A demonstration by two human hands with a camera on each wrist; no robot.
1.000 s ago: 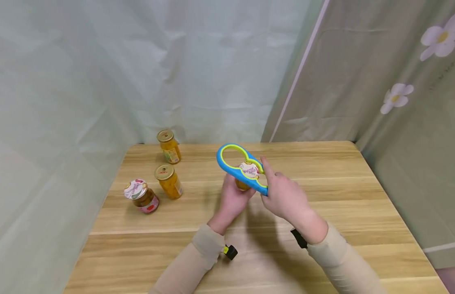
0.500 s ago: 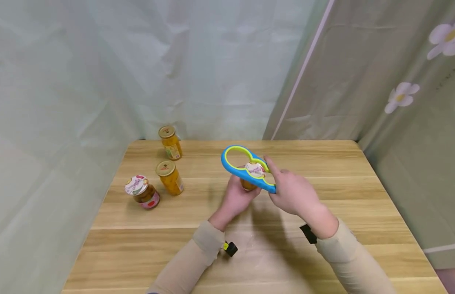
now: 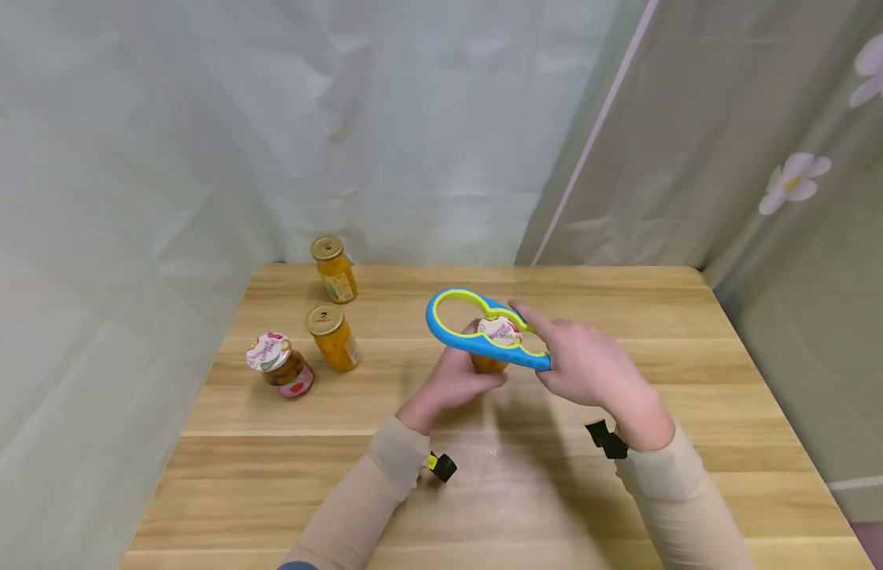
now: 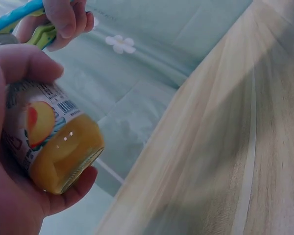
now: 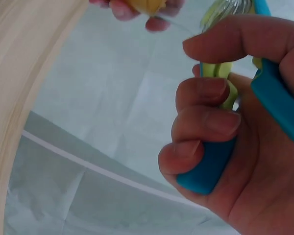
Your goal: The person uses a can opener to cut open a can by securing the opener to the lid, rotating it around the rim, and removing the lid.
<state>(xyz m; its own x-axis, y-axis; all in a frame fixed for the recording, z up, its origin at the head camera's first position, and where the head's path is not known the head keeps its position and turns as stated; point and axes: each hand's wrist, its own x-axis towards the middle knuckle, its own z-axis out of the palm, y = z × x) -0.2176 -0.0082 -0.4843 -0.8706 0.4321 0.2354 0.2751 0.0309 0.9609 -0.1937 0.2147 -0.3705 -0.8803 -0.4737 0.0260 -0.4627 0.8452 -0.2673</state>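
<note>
We had the jar [image 3: 488,360] raised above the table [image 3: 698,380], left hand [image 3: 451,381] wrapped round its body, and our right hand [image 3: 591,368] clenched the opener [image 3: 477,336], lying across left-to-right, ring over the lid [image 3: 500,330].

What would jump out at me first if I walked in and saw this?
Mid-table, a bright blue and green jar opener sits over a small jar of orange preserve, gripped by the left hand, while the right hand holds the opener's handle. Three more jars stand to the left.
</note>
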